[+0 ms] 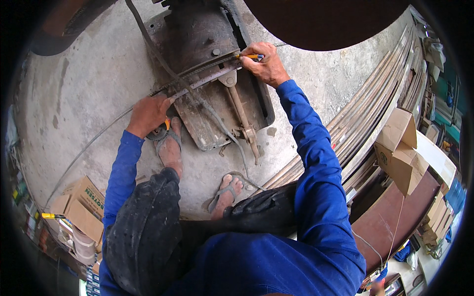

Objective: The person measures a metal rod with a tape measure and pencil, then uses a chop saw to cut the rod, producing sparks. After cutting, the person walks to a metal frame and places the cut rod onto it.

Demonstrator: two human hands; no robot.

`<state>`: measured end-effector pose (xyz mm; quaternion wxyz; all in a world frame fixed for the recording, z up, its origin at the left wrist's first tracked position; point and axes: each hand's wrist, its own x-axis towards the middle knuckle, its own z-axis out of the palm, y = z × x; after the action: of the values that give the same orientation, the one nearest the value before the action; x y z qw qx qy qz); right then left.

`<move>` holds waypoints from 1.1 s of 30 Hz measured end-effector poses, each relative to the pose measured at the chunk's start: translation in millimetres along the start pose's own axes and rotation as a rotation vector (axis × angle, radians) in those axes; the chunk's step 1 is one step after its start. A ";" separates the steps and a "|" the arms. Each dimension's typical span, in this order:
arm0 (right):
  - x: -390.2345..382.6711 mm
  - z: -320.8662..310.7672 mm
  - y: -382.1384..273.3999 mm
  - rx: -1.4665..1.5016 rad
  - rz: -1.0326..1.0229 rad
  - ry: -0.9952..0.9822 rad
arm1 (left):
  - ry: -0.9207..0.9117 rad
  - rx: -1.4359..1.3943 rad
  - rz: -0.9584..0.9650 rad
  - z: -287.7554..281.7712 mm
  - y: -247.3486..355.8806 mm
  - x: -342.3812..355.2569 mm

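Note:
My right hand [262, 64] is closed on a yellow pencil [249, 56], its tip at a ribbed steel rod [210, 63] beside a flat pale strip [200, 80], apparently a tape blade or ruler. My left hand [148, 113] is closed at the left part of rod and strip, gripping an orange-and-black tape measure [163, 132] partly hidden by it. Rod and strip lie across a dark rusty machine [190, 34] with a base plate [197, 128] and a jointed shaft [237, 103]. A grey cable [219, 123] drapes over them. My sandalled feet are just below.
Long metal pipes [355, 103] lie at the right, near an open cardboard box [400, 148] and a reddish-brown board [390, 217]. More boxes [81, 204] stand at lower left. Dark curved objects [326, 19] border the top. Part of another person [377, 283] shows at lower right.

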<state>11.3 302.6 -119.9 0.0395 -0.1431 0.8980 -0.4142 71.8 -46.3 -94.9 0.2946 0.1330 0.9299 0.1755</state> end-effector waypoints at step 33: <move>6.1 -31.5 -19.1 0.282 0.252 -0.027 | -0.010 -0.216 0.078 -13.5 -10.2 -5.6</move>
<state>3.8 312.2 -84.6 0.1228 -0.0280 0.8413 -0.5258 66.7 -60.9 -85.8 0.3046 0.1377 0.8983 0.2852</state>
